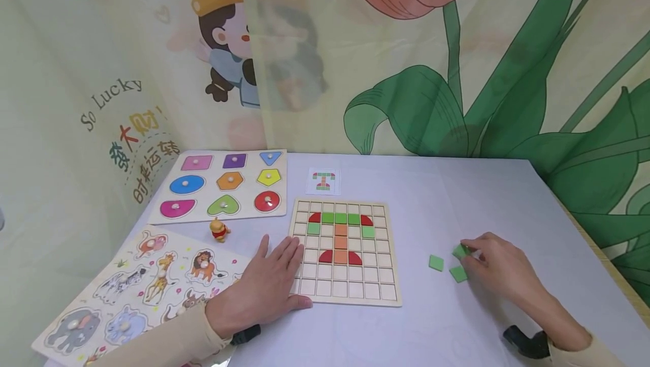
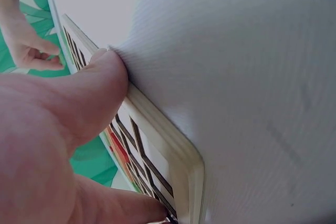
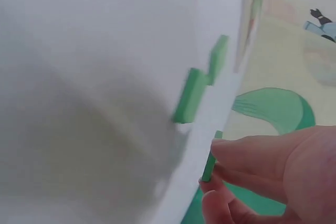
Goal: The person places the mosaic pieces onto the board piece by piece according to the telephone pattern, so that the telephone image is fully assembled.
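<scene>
A wooden grid board (image 1: 345,295) lies on the table, with green, red and orange pieces set in its upper and middle cells. My left hand (image 1: 265,285) rests against the board's left side, fingers straight. In the left wrist view its thumb (image 2: 102,87) touches the board's front edge (image 2: 163,129). Off to the right, my right hand (image 1: 503,268) pinches a green square tile (image 3: 211,161) between thumb and fingertips. Two more green tiles lie on the table beside it, one nearer tile (image 1: 459,274) and one farther left tile (image 1: 436,262).
A small pattern card (image 1: 323,191) lies behind the board. To the left are a shape puzzle (image 1: 244,186), an animal puzzle (image 1: 122,260) partly under my left forearm, and a small bear figure (image 1: 219,230). A printed curtain (image 1: 315,124) hangs behind the table.
</scene>
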`<state>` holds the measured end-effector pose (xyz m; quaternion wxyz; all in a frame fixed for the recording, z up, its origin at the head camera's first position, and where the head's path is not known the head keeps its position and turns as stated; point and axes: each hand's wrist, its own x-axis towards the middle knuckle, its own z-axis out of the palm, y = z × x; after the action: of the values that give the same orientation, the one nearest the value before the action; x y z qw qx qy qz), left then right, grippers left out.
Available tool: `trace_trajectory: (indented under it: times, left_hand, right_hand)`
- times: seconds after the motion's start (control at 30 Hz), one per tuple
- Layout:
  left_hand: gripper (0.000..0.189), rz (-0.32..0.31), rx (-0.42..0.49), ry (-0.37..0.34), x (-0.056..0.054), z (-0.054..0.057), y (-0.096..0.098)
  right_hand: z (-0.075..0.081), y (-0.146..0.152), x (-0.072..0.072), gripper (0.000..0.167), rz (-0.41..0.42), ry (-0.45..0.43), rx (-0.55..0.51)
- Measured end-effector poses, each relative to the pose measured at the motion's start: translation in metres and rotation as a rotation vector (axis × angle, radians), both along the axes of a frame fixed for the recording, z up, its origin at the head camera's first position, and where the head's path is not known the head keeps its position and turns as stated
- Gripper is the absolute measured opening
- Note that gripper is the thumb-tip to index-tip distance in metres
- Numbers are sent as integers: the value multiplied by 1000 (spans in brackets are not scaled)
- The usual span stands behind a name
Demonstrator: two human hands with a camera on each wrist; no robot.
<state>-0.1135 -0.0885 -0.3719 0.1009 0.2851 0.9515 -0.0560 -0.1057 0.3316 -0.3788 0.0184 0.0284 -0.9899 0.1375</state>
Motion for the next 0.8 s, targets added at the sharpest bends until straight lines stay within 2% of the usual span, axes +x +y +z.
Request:
trace_trajectory:
  times: [0.17, 0.37, 0.63, 0.8]
  left_hand:
    - [97, 1, 1, 3, 0, 0, 0]
    - [97, 1, -8, 7, 0, -1, -1]
    - [97, -1, 1, 12, 0, -1, -1]
    - [97, -3, 9, 12, 0, -1, -1]
  right_hand:
    - [7, -11, 5, 34, 39, 61, -23]
    - [15, -51, 8, 35, 127, 89, -76]
    - [15, -108, -2, 34, 302, 23, -181]
    - [10, -138, -12, 31, 437, 2, -197]
